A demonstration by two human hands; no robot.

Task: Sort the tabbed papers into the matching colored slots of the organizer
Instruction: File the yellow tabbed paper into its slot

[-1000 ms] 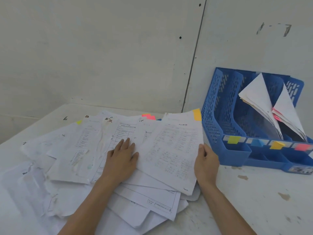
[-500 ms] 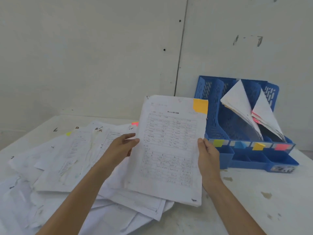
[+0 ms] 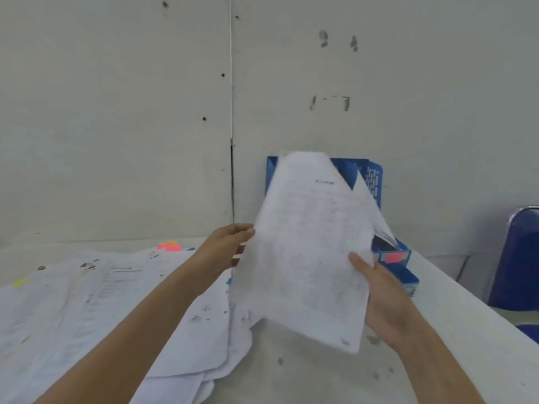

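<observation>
I hold a printed white paper (image 3: 309, 252) up in the air in front of the blue organizer (image 3: 372, 182); its tab is blurred and hard to make out. My left hand (image 3: 230, 243) pinches the sheet's left edge, and my right hand (image 3: 379, 293) grips its right edge with the thumb on the front. The sheet hides most of the organizer; only its right slot, with papers (image 3: 379, 225) in it and a pink label (image 3: 393, 257), shows. A pile of tabbed papers (image 3: 116, 301) lies on the table at the left, with pink tabs (image 3: 170, 246) and a yellow tab (image 3: 19, 282).
The white table (image 3: 320, 371) meets a grey wall (image 3: 116, 112) behind. A blue chair (image 3: 516, 263) stands past the table's right edge. Small stains mark the tabletop near the front.
Both hands have lifted the sheet off the pile and carried it up and to the right, in front of the organizer. The camera has swung right, and the chair has come into view.
</observation>
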